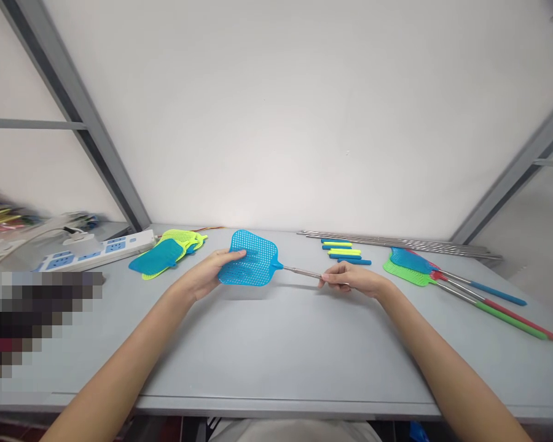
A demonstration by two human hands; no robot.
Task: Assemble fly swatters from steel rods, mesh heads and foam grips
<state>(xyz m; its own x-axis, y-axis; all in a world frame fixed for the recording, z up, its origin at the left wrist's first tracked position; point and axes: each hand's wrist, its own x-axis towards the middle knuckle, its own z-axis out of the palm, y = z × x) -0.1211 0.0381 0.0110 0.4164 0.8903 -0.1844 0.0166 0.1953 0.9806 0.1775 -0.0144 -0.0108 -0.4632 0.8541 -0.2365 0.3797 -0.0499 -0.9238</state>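
My left hand (214, 270) grips the left edge of a blue perforated fly swatter head (253, 261), thumb on top and fingers beneath. A thin metal rod (301, 272) meets the neck of this head. My right hand (348, 277) pinches the rod farther along, with the fingers curled round it; the rod's far end is hidden by the hand. Head and rod are held just above the grey table (276, 350). Behind my right hand lie several short blue and yellow handle grips (345, 253). Loose blue and yellow swatter heads (163, 256) are piled left of my left hand.
Long metal rods (396, 241) lie along the back wall. On the right rest 3 swatters with blue, red and green handles (511, 316). A white power strip (104, 250) with a plugged-in cord stands at the left. Grey frame posts (80, 116) rise at both sides.
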